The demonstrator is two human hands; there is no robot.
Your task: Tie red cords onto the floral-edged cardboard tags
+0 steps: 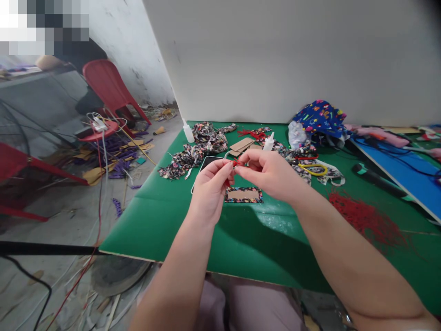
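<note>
My left hand (pixel 212 184) and my right hand (pixel 267 172) meet above the middle of the green table, fingers pinched close together. Between their fingertips is a small piece of red cord (pixel 236 163); most of it is hidden by the fingers. Just below them on the table lies a flat brown card (pixel 244 195) with a dark floral fabric border. Behind my left hand a phone (pixel 206 162) with a pale edge is partly covered. Beyond the hands are plain brown cards (pixel 241 145) and a bunch of red cords (pixel 253 134).
Floral fabric scraps (pixel 203 145) and white squeeze bottles (pixel 188 132) stand toward the back. At right are yellow-handled scissors (pixel 315 170), a loose red cord pile (pixel 365 218), a blue board (pixel 403 161) and a patterned blue cloth (pixel 320 119). A red chair (pixel 112 82) and a person are at left.
</note>
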